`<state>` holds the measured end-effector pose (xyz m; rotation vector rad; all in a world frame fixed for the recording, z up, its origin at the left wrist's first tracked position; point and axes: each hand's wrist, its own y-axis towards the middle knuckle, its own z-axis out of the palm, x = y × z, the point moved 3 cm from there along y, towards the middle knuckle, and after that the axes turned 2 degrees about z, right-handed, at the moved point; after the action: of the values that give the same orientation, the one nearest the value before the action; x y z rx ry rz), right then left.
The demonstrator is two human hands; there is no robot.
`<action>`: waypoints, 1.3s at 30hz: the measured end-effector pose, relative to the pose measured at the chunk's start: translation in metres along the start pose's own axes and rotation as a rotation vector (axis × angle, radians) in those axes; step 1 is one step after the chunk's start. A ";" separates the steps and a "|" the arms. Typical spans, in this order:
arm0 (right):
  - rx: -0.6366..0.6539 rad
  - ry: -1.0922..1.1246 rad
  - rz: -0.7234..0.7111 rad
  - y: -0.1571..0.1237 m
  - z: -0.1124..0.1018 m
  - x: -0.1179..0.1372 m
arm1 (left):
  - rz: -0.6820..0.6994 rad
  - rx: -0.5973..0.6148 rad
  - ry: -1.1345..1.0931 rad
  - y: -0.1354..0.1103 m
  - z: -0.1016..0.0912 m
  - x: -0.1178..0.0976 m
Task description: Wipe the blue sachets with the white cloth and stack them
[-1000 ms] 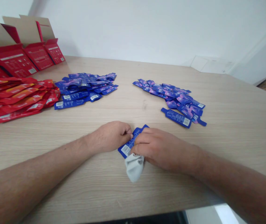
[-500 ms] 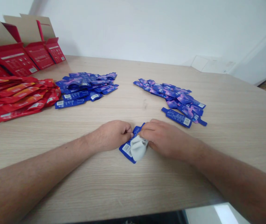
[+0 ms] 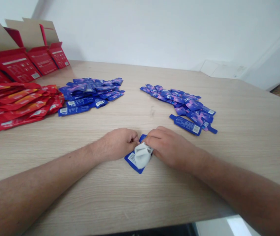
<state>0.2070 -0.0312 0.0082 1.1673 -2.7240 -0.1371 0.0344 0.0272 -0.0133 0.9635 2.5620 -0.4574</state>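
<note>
A blue sachet (image 3: 131,159) with a white barcode label lies at an angle on the table in front of me. My right hand (image 3: 166,144) grips a bunched white cloth (image 3: 143,155) and presses it on the sachet, covering much of its middle. From the other side, my left hand (image 3: 122,142) is closed with thumb and curled fingers at the sachet's left edge, pinning it. The sachet's upper end is partly hidden by my right fingers.
Blue and purple sachets are piled at back left (image 3: 90,90) and back right (image 3: 181,100); a single sachet (image 3: 186,125) lies by the right pile. Red pouches (image 3: 19,103) are heaped at far left, before open red cartons (image 3: 18,64). A white wall (image 3: 140,32) stands behind.
My right hand and the white cloth have shifted slightly left and down across the sachet. My left hand has stayed at the sachet's edge.
</note>
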 end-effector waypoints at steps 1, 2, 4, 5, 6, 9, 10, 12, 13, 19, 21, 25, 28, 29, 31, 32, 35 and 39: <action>0.019 0.012 -0.048 0.000 0.001 0.004 | 0.007 0.002 0.000 0.000 0.001 0.001; 0.045 0.026 -0.100 -0.001 0.002 0.007 | 0.013 0.006 -0.001 0.000 0.001 0.002; 0.089 0.044 -0.157 -0.003 0.003 0.010 | 0.017 0.012 -0.002 0.000 0.002 0.002; 0.093 0.042 -0.143 -0.003 0.003 0.009 | 0.011 0.011 -0.002 0.000 0.002 0.002; 0.082 0.032 -0.103 -0.003 0.002 0.006 | 0.004 0.010 -0.002 0.000 0.002 0.002; 0.017 0.002 0.015 0.000 0.001 -0.002 | -0.013 -0.005 0.001 0.000 0.001 0.001; 0.002 -0.002 0.022 0.000 0.001 -0.002 | -0.013 -0.005 0.002 0.000 0.001 0.000; 0.011 0.011 -0.038 0.000 0.002 0.002 | -0.001 0.001 0.003 0.000 0.001 0.000; 0.032 0.022 -0.082 0.000 0.003 0.005 | 0.007 0.004 0.003 0.000 0.001 0.000; 0.048 0.023 -0.001 -0.002 0.001 -0.002 | -0.007 -0.005 0.003 0.000 0.002 0.002; 0.004 0.011 0.055 0.000 0.001 -0.004 | -0.005 -0.017 0.007 0.000 0.002 0.002; 0.072 0.048 -0.103 -0.001 0.003 0.008 | 0.015 0.000 0.018 0.000 0.002 0.002; 0.107 0.065 -0.120 -0.004 0.003 0.006 | 0.020 0.003 0.010 0.000 0.002 0.001; 0.087 0.056 -0.074 -0.004 0.002 0.002 | 0.015 -0.001 0.009 0.000 0.002 0.002; 0.037 0.030 0.011 -0.002 0.002 -0.003 | 0.004 -0.016 0.012 0.000 0.003 0.002; 0.017 0.021 0.033 -0.002 0.002 -0.003 | 0.000 -0.022 0.015 0.001 0.003 0.003; 0.031 0.031 -0.048 -0.001 0.003 0.004 | 0.012 -0.020 0.023 0.001 0.003 0.004; 0.108 0.062 -0.113 -0.003 0.003 0.006 | 0.024 -0.003 0.019 0.000 0.003 0.003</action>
<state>0.2045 -0.0378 0.0052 1.3323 -2.6415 0.0313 0.0329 0.0284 -0.0171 1.0007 2.5641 -0.4402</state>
